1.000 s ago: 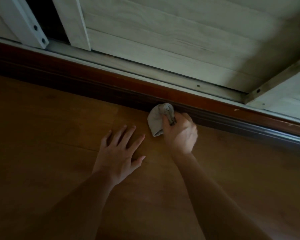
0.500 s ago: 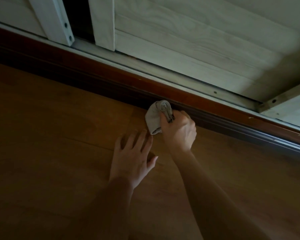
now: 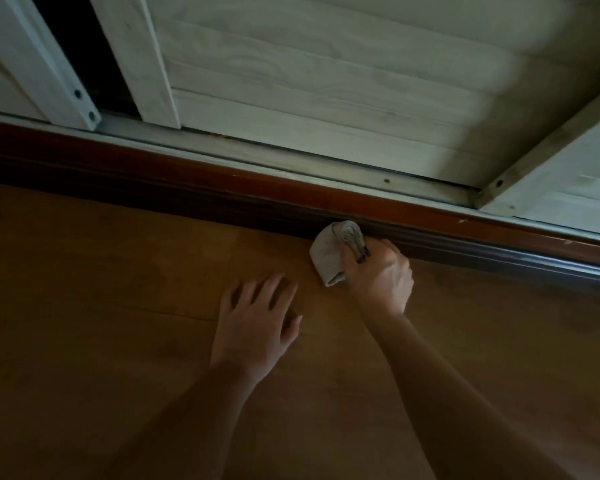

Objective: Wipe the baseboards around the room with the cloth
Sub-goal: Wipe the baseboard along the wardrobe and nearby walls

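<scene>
A dark reddish-brown baseboard (image 3: 187,188) runs across the view from left to lower right, between the wooden floor and a white sliding-door track. My right hand (image 3: 381,275) grips a bunched grey cloth (image 3: 329,251) and holds it against the baseboard's lower face. My left hand (image 3: 253,323) lies flat on the floor just left of it, fingers straight and pointing toward the baseboard, holding nothing.
White wood-grain sliding doors (image 3: 326,81) stand above a metal track (image 3: 361,174). A dark gap (image 3: 84,50) opens between two door frames at the upper left. Brown plank floor (image 3: 84,306) fills the lower part of the view.
The view has shifted right along the baseboard. My right hand with the cloth has moved right along it, and my left hand has shifted right across the floor, its fingers drawn closer together.
</scene>
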`<state>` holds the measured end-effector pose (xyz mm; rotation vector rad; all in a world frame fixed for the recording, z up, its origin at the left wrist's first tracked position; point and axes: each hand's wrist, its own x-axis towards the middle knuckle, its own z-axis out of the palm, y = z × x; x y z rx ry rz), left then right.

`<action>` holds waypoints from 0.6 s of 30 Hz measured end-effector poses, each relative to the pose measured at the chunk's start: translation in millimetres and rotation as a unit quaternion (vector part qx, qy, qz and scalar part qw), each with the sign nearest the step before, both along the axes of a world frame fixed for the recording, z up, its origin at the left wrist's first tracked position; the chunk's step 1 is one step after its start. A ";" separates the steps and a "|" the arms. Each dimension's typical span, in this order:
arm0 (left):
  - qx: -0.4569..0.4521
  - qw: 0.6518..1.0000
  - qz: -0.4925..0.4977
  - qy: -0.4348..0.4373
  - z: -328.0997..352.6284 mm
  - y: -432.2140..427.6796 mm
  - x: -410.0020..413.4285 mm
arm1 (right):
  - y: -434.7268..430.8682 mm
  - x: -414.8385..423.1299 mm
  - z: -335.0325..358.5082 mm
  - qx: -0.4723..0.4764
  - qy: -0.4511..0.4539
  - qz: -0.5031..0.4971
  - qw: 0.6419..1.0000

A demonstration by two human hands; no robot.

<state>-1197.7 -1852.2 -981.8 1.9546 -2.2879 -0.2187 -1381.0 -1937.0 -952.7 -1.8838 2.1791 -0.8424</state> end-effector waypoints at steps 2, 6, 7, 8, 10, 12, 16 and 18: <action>-0.005 0.999 -0.045 0.003 0.2 -4.2 -10.4 | 2.4 -24.2 -0.6 0.004 0.003 -0.021 1.000; 0.020 0.998 -0.058 0.016 -0.7 -10.4 -40.6 | 5.9 -45.7 -1.4 0.008 -0.010 -0.063 0.998; 0.029 0.998 -0.048 0.011 -1.7 -10.2 -47.7 | 5.9 -45.0 -1.3 0.009 -0.014 -0.059 0.998; 0.035 0.999 -0.039 0.005 -3.0 -9.5 -53.3 | 4.8 -43.0 -0.6 0.009 -0.017 -0.047 0.999; 0.038 0.999 -0.028 -0.010 -4.6 -8.1 -58.1 | 1.9 -37.4 2.2 0.012 -0.016 -0.005 1.000; 0.034 0.999 -0.028 -0.023 -4.9 -8.1 -59.3 | -1.0 -39.3 4.5 0.019 0.000 0.021 1.000; 0.029 0.999 -0.029 -0.032 -5.0 -8.0 -61.3 | 0.9 -56.6 2.5 0.016 -0.008 -0.018 1.000; 0.030 0.999 -0.027 -0.027 -5.4 -8.6 -61.4 | 0.4 -52.3 1.0 0.016 -0.009 -0.011 1.000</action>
